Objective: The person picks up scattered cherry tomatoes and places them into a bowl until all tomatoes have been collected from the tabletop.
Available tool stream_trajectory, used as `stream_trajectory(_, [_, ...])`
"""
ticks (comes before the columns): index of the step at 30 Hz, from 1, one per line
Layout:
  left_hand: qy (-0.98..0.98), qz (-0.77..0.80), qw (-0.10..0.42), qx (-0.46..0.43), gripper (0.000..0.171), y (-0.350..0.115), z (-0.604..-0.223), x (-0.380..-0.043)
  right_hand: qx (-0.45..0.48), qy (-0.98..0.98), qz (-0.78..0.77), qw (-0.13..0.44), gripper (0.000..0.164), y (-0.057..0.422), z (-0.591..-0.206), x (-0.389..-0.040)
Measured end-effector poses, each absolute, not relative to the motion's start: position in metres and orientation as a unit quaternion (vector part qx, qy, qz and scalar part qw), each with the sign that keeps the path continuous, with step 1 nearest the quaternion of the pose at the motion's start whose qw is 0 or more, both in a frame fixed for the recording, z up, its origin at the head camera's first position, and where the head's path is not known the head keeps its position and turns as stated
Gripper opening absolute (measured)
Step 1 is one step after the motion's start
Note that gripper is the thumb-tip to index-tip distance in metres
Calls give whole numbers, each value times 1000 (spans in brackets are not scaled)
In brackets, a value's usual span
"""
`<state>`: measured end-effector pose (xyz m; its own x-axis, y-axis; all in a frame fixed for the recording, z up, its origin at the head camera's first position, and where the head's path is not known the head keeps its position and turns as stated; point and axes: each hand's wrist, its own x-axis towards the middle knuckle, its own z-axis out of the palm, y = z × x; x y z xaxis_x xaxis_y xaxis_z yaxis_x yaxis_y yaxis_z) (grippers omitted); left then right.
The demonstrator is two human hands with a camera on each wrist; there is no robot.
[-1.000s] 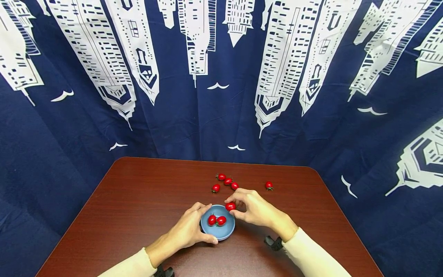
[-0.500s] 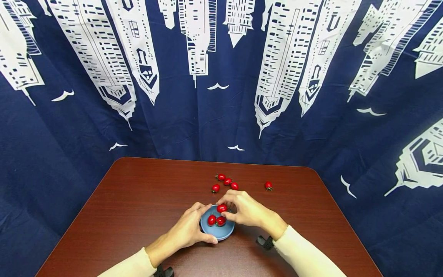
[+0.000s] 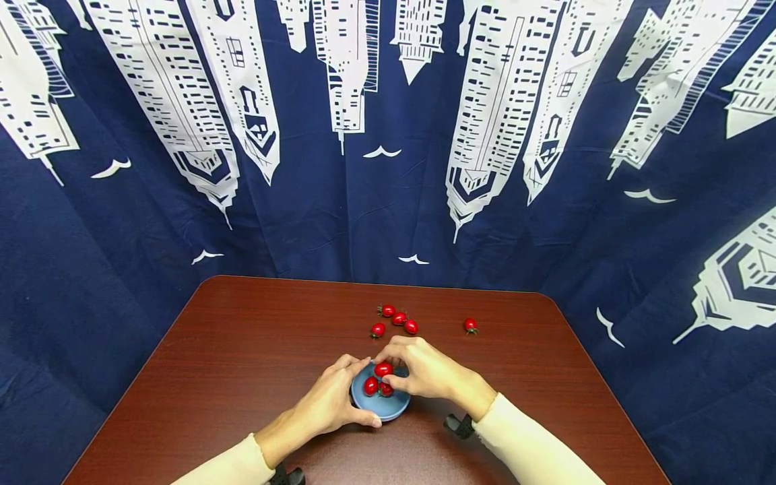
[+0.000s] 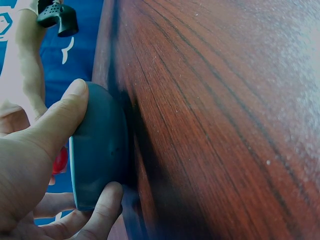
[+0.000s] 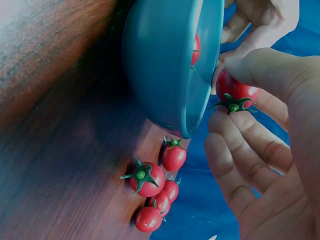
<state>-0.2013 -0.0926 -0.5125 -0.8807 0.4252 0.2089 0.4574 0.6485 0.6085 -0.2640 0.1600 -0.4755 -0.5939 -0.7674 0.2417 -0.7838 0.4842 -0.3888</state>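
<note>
A small blue bowl [image 3: 383, 410] stands on the table near the middle. My left hand [image 3: 332, 399] grips its left side, the thumb on the near rim and the fingers round the far side; the left wrist view shows them on the bowl's wall [image 4: 100, 145]. Over the bowl my right hand [image 3: 427, 370] pinches a red cherry tomato [image 3: 383, 369] between thumb and fingers. In the right wrist view this held tomato [image 5: 235, 91] has a green calyx and is above the rim. Inside the bowl lie two more cherry tomatoes, one to the left [image 3: 370, 386] and one partly hidden by the right thumb.
Behind the bowl several cherry tomatoes [image 3: 399, 318] lie in a loose cluster on the brown wooden table [image 3: 261, 350]. A single cherry tomato [image 3: 470, 325] lies off to the right. A dark blue curtain [image 3: 309, 222] with white buildings hangs beyond the far edge.
My right hand has carried its cherry tomato leftward from the bowl's right rim to over its inside. The left hand and the bowl have stayed put.
</note>
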Motion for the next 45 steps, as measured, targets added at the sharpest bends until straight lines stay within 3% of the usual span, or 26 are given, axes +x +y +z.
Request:
stream_trajectory(36, [-906, -341, 33, -249, 116, -93, -514, -202, 436, -869, 232, 42, 40, 170, -473, -261])
stream_trajectory(45, [-906, -345, 27, -245, 116, -93, -515, -202, 420, -870, 255, 23, 42, 180, -470, -262])
